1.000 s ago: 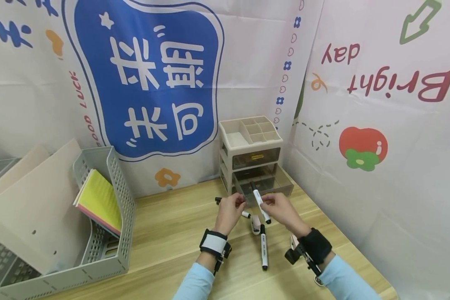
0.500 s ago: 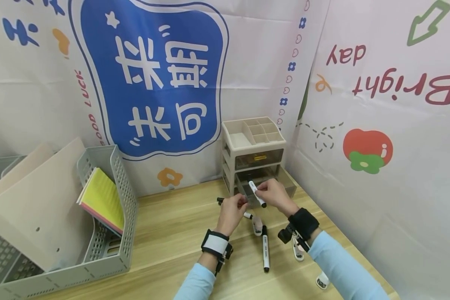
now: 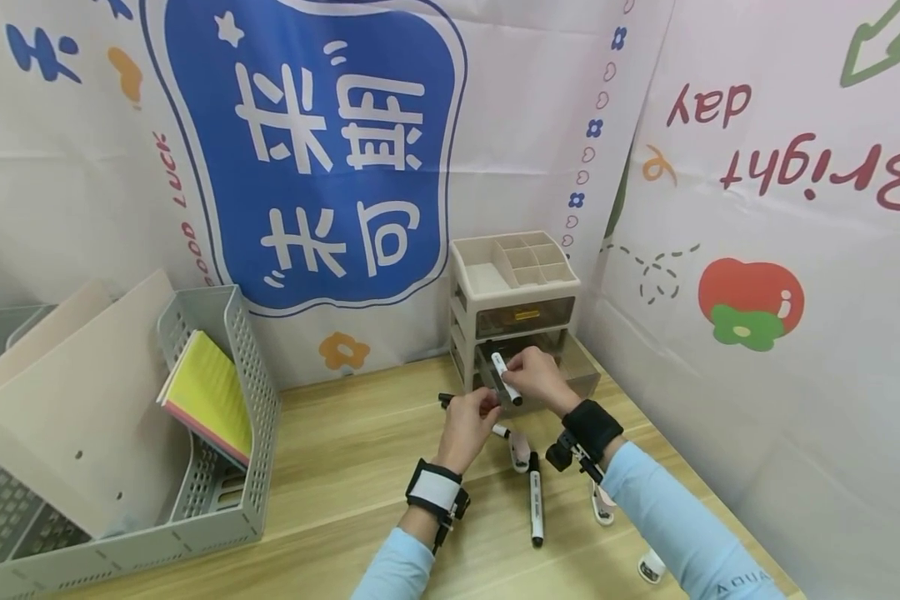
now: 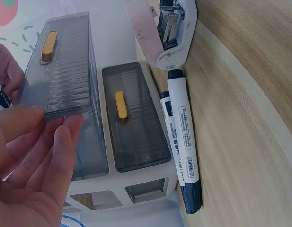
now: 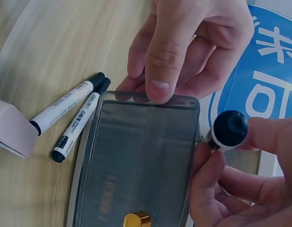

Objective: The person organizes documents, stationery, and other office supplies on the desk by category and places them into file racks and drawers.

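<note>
My right hand [image 3: 542, 380] pinches a white whiteboard marker [image 3: 504, 377] with black ends, held slanting over the pulled-out smoky drawer [image 5: 141, 156] of a small beige desktop cabinet [image 3: 516, 279]. At that drawer's front left corner, my left hand [image 3: 468, 427] grips the rim between thumb and fingers. The left wrist view shows the drawer's gold handle [image 4: 49, 46] and a closed drawer below it. Two more whiteboard markers [image 4: 184, 132] lie side by side on the table beside the cabinet, partly hidden behind the left hand in the head view.
A pink-and-white stapler [image 3: 520, 452] and another marker [image 3: 536, 502] lie in front of the cabinet. Further right are a second stapler [image 3: 602, 505] and a small white object [image 3: 651, 567]. A grey file rack [image 3: 258, 433] with folders and a yellow pad [image 3: 213, 396] stands at left.
My right hand has carried the marker up and away from me, from in front of the drawer to over it. The left hand keeps its grip on the drawer corner.
</note>
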The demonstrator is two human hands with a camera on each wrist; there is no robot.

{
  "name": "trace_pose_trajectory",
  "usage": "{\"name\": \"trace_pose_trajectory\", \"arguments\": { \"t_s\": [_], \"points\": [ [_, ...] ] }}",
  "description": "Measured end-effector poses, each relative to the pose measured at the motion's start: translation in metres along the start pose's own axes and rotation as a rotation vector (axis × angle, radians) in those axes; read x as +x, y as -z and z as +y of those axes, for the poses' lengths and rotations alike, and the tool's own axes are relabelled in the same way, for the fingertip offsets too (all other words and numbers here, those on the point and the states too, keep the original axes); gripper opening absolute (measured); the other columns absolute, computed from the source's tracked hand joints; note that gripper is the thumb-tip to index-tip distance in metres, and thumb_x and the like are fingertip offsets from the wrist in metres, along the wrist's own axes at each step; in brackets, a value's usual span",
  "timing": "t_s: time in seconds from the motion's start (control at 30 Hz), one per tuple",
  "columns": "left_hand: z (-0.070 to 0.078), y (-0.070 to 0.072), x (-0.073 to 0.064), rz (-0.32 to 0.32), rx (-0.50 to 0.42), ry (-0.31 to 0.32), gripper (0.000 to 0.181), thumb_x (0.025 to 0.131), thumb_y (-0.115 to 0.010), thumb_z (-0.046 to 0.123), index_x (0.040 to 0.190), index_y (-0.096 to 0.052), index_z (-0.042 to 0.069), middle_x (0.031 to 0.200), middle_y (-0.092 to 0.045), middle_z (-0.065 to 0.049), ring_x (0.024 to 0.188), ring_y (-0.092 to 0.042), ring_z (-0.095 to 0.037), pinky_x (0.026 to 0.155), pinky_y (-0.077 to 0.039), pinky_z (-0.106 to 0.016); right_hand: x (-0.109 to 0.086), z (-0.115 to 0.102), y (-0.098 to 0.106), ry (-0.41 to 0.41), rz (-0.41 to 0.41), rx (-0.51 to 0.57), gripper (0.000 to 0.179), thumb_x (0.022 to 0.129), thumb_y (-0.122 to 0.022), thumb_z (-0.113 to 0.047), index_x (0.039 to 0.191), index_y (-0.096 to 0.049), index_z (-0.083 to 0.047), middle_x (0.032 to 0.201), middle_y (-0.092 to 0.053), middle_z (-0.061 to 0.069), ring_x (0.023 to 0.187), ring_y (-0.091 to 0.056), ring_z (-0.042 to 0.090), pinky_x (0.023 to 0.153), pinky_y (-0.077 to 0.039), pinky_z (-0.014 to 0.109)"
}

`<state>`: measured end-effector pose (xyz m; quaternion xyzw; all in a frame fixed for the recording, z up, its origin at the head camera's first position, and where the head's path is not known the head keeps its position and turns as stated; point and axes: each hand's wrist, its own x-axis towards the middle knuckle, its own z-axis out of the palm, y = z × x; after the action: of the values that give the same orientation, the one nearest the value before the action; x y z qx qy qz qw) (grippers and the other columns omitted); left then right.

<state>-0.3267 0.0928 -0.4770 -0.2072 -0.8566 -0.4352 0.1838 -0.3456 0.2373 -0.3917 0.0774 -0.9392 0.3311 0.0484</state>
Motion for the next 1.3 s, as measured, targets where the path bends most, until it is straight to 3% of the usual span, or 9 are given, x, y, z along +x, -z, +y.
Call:
{"name": "trace_pose_trajectory", "arguments": {
  "t_s": [0.2, 0.4, 0.7, 1.03, 1.3],
  "points": [
    [-0.002, 0.001, 0.002, 0.011, 0.007, -0.001, 0.004, 0.084, -0.068, 0.010, 0.087, -0.067, 0.009, 0.081, -0.070, -0.004, 0.071, -0.065, -0.010, 0.058, -0.050, -0.015, 0.001, -0.006, 0.002, 0.002, -0.021, 0.006, 0.023, 0.083, -0.058, -0.013, 0.064, -0.064, -0.001, 0.048, -0.041, -0.004, 0.042, -0.033, 0.010, 0.043, -0.027, 0.023],
    [-0.006, 0.000, 0.002, 0.010, 0.018, 0.006, 0.005, 0.084, -0.068, 0.010, 0.089, -0.067, 0.010, 0.082, -0.070, -0.003, 0.072, -0.066, -0.010, 0.059, -0.050, -0.015, 0.003, -0.007, -0.003, 0.007, -0.056, 0.002, 0.024, 0.084, -0.059, -0.015, 0.064, -0.066, -0.005, 0.048, -0.039, -0.005, 0.043, -0.031, 0.009, 0.044, -0.026, 0.022],
    [-0.006, 0.000, 0.000, -0.012, 0.015, 0.020, 0.007, 0.084, -0.068, 0.011, 0.091, -0.068, 0.010, 0.084, -0.071, -0.003, 0.075, -0.066, -0.010, 0.061, -0.051, -0.016, 0.016, -0.003, -0.011, 0.025, -0.074, 0.013, 0.040, 0.084, -0.056, -0.013, 0.047, -0.041, -0.014, 0.045, -0.027, -0.005, 0.040, -0.022, 0.011, 0.042, -0.021, 0.023],
    [-0.004, -0.004, -0.003, 0.003, 0.026, -0.005, 0.007, 0.084, -0.069, 0.012, 0.090, -0.068, 0.011, 0.082, -0.070, -0.001, 0.072, -0.065, -0.007, 0.060, -0.049, -0.015, 0.034, 0.011, -0.023, -0.035, -0.145, 0.040, 0.037, 0.080, -0.053, -0.003, 0.048, -0.036, -0.014, 0.045, -0.026, -0.004, 0.040, -0.022, 0.010, 0.041, -0.022, 0.023],
    [-0.002, 0.000, 0.000, -0.011, 0.041, 0.008, 0.007, 0.085, -0.068, 0.016, 0.092, -0.068, 0.013, 0.085, -0.070, 0.000, 0.074, -0.065, -0.008, 0.061, -0.050, -0.015, 0.044, 0.014, -0.029, -0.003, -0.211, -0.010, 0.035, 0.078, -0.045, 0.005, 0.050, -0.033, -0.013, 0.046, -0.023, -0.003, 0.041, -0.017, 0.011, 0.041, -0.020, 0.025]
  ]
}}
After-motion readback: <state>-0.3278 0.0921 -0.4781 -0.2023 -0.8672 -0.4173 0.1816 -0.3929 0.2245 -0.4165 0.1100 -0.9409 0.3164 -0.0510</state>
